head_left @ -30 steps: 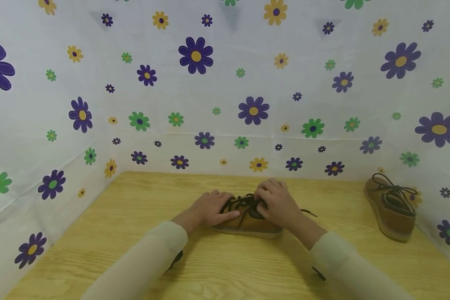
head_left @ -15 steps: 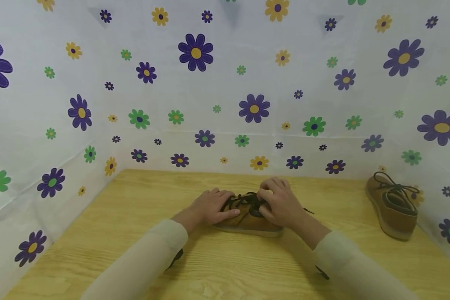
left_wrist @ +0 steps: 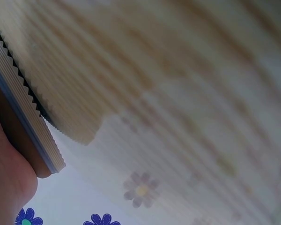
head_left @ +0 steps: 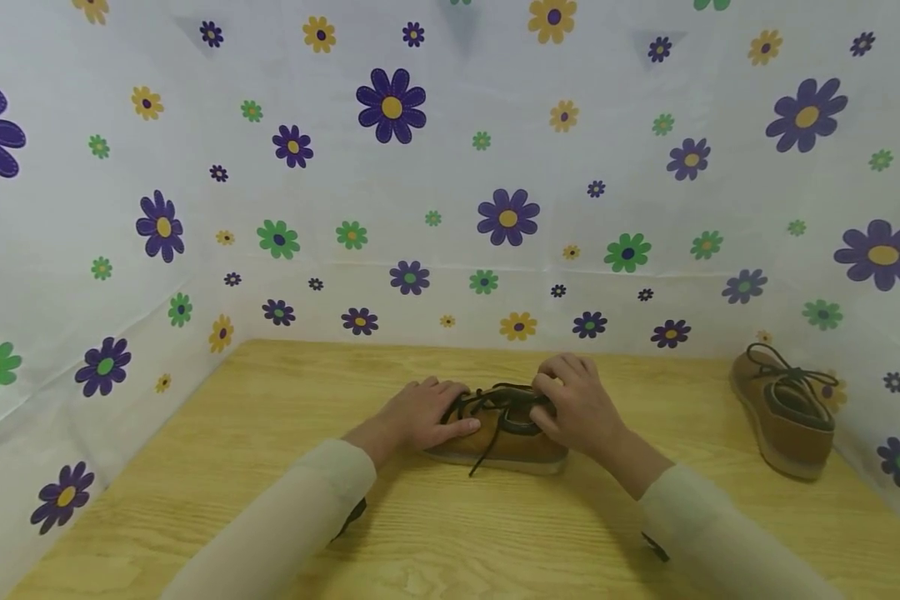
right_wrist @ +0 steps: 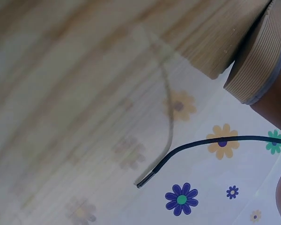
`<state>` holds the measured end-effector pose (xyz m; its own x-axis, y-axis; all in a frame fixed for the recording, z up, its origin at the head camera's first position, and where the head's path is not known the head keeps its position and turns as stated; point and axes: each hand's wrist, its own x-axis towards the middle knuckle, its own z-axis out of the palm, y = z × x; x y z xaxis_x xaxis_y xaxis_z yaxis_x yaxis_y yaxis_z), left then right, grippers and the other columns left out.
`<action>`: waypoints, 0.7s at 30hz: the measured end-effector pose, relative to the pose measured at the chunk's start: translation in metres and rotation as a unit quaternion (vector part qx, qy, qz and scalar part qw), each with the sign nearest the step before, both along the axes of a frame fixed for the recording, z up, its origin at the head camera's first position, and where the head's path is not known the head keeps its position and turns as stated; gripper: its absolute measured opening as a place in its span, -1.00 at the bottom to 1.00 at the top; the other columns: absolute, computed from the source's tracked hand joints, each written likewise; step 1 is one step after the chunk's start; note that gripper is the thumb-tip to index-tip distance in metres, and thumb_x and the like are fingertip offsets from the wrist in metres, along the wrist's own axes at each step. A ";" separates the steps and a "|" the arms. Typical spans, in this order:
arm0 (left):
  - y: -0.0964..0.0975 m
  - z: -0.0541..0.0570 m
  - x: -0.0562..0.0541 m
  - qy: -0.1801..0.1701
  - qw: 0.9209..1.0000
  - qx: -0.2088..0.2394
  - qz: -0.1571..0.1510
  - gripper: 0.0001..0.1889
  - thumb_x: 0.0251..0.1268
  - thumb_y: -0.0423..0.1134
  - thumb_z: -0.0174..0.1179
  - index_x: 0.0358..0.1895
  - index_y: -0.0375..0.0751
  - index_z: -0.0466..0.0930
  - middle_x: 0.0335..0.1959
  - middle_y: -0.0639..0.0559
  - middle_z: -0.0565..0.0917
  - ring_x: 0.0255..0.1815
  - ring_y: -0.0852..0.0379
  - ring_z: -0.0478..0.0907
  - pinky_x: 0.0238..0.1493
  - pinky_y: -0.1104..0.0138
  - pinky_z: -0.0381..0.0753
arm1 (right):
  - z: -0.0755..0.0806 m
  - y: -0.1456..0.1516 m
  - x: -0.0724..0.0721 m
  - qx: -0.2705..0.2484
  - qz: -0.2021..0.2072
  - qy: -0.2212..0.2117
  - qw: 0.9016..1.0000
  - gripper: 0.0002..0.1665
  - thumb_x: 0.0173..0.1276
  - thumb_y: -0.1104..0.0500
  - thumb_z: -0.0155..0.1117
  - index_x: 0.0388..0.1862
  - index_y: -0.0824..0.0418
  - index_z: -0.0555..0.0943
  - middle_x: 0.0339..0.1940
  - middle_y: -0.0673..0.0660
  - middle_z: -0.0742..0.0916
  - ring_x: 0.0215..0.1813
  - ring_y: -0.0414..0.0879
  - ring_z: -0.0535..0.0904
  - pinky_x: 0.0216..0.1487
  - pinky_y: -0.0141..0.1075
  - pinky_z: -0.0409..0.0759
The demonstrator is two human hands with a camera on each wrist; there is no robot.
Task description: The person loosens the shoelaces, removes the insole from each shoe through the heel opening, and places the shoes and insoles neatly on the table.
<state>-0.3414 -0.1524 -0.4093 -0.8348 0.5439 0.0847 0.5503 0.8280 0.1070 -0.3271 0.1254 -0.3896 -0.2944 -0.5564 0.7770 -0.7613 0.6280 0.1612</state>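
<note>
A brown shoe (head_left: 521, 452) with dark laces sits mid-table, sole down, its toe towards the left. My left hand (head_left: 423, 417) grips the toe end, thumb on the near side and fingers over the top. The right hand (head_left: 579, 408) pinches a dark shoelace (right_wrist: 210, 140) above the shoe's opening; its tipped end hangs free in the right wrist view. Another lace end drapes down the shoe's near side. In the left wrist view the ridged sole (left_wrist: 30, 108) shows beside my hand (left_wrist: 9, 173). The fingertips of the right hand are partly hidden.
A matching shoe (head_left: 783, 421) with its laces tied in a bow stands at the table's right edge. A white flower-print cloth (head_left: 450, 179) hangs behind and on both sides of the wood-grain table (head_left: 435, 533).
My right hand has moved a little to the right, drawing the lace with it. A lace end now hangs over the shoe's near side. The left hand stays in place.
</note>
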 end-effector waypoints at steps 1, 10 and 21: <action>0.000 0.000 0.000 -0.001 1.000 -0.003 0.000 -0.20 0.42 0.42 -0.14 0.51 -0.07 0.26 0.43 -0.05 0.45 0.41 -0.11 0.37 0.40 -0.10 0.32 | 0.000 0.001 0.000 -0.001 0.000 0.001 1.000 -0.95 0.05 0.22 0.17 -0.50 0.12 0.47 -0.30 0.08 0.57 -0.14 0.07 0.46 -0.12 0.01 0.36; 0.000 0.001 0.000 0.006 1.000 0.006 -0.010 -0.20 0.42 0.41 -0.13 0.49 -0.09 0.28 0.41 -0.07 0.47 0.38 -0.13 0.39 0.38 -0.11 0.34 | -0.001 0.007 -0.002 -0.013 -0.002 0.017 1.000 -0.95 0.03 0.24 0.14 -0.51 0.16 0.45 -0.31 0.10 0.58 -0.17 0.07 0.45 -0.13 -0.02 0.34; 0.000 -0.001 0.000 0.001 1.000 0.001 -0.004 -0.20 0.42 0.40 -0.12 0.51 -0.08 0.27 0.42 -0.06 0.45 0.40 -0.12 0.38 0.40 -0.10 0.32 | -0.001 0.016 -0.002 -0.029 -0.023 0.028 0.999 -0.90 0.00 0.21 0.14 -0.52 0.19 0.42 -0.33 0.13 0.60 -0.21 0.08 0.46 -0.15 -0.04 0.34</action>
<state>-0.3418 -0.1522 -0.4104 -0.8301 0.5508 0.0868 0.5575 0.8233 0.1068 -0.3294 0.1413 -0.3904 -0.2738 -0.4971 0.8234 -0.7215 0.6722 0.1658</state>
